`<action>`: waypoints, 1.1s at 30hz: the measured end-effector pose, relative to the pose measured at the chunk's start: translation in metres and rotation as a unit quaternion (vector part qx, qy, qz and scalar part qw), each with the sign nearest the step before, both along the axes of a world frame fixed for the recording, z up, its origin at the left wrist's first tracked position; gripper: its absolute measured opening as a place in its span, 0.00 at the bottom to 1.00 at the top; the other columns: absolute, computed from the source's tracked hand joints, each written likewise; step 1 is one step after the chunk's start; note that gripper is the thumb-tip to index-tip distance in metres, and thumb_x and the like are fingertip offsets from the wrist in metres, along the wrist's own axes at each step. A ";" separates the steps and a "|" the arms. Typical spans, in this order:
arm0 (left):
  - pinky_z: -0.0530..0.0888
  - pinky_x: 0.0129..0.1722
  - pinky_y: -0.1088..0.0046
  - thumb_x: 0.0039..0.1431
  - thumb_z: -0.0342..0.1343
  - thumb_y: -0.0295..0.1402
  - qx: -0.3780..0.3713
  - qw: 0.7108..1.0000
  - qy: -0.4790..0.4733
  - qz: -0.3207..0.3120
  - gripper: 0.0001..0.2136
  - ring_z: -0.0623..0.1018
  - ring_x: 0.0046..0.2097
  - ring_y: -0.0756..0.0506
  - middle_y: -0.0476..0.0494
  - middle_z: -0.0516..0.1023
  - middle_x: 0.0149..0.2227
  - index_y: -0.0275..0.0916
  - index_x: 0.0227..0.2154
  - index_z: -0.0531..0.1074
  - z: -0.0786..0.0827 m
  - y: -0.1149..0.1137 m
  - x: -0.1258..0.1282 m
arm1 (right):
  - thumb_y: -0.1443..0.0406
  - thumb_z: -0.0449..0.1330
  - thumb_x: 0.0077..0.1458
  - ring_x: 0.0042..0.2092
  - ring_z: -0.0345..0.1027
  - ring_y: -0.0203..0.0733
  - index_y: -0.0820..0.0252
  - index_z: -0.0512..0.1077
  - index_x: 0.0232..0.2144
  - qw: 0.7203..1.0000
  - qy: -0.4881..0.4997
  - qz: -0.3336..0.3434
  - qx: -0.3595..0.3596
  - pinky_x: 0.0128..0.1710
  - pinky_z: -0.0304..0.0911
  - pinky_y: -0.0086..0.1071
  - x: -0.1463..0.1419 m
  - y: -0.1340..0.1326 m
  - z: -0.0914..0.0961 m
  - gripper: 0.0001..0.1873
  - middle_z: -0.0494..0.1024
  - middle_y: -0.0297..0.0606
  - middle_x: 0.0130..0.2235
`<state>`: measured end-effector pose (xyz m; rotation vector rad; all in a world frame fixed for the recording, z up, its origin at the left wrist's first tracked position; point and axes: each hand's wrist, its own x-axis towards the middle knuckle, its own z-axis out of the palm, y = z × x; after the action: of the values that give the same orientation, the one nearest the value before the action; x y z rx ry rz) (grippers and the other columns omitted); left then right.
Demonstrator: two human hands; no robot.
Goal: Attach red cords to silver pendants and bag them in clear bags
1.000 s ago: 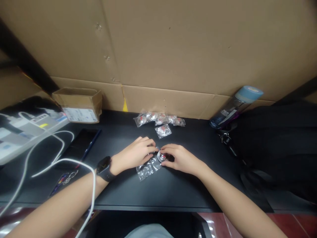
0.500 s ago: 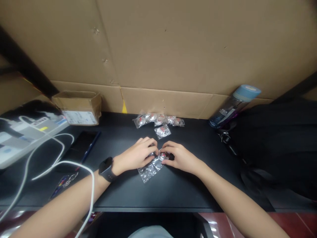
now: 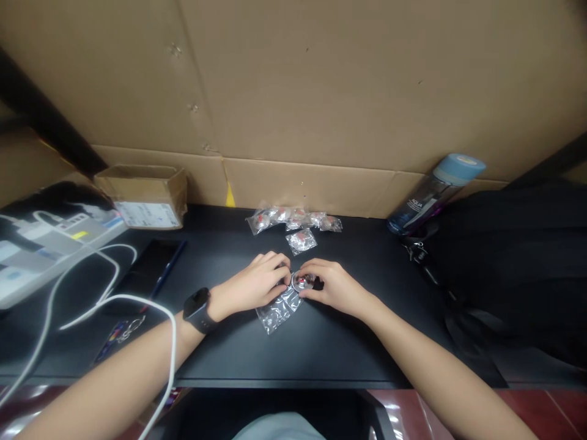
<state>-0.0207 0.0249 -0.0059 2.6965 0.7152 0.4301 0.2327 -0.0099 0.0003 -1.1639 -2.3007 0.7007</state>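
Note:
My right hand (image 3: 338, 287) curls its thumb and fingers around the edge of a small round shiny disc (image 3: 303, 281) with a red centre. Close beside it, my left hand (image 3: 262, 282), a dark watch on its wrist, pinches a clear plastic bag (image 3: 277, 316). The bag spreads below the left fingers toward the disc, and its upper part is hidden by them. Just beyond both hands lies a single bagged disc (image 3: 301, 242). Further back, against the cardboard, several similar bagged discs (image 3: 282, 215) form a row.
On the left are a white power strip (image 3: 55, 256), a looping white cable (image 3: 172, 342) over my left forearm, a phone (image 3: 149, 272), a keyring (image 3: 131, 329) and a small cardboard box (image 3: 147, 201). A blue-capped bottle (image 3: 431, 195) and a black bag (image 3: 513, 263) stand on the right.
The disc now shows more of its face and sits slightly right of the left fingers. My right fingers have shifted a little around its edge. The left hand still holds the bag.

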 end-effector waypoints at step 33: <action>0.70 0.56 0.61 0.73 0.50 0.31 -0.030 0.998 -0.048 -0.010 0.05 0.75 0.55 0.43 0.40 0.71 0.57 0.42 0.45 0.70 -0.007 0.000 0.006 | 0.71 0.67 0.55 0.43 0.75 0.39 0.57 0.77 0.40 0.985 0.160 -0.016 -0.060 0.47 0.74 0.35 -0.008 0.001 -0.010 0.09 0.78 0.38 0.46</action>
<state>-0.0146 0.0248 -0.0126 2.6064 0.6624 0.5203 0.2252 -0.0092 -0.0098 -1.0507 -1.9909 0.9505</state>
